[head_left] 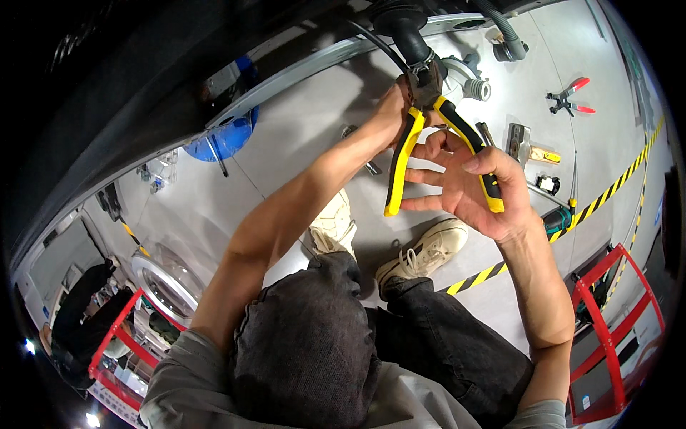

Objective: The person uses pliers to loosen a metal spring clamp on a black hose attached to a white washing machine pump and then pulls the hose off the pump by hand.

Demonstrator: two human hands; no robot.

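A pair of pliers with yellow-and-black handles sits with its jaws at the metal clamp on a black rubber hose. My right hand is around the right handle, thumb over it. The handles are spread wide, and several fingers stretch toward the left handle. My left hand is up against the hose's lower end, behind the pliers; its fingers are mostly hidden. Just right of the jaws is a pale grey pump-like housing with a ribbed outlet.
Red-handled pliers, a hammer and a teal-and-black power tool lie on the floor at right. A blue basin stands left beneath the machine's edge. A grey corrugated hose hangs at top right. Red frames flank me.
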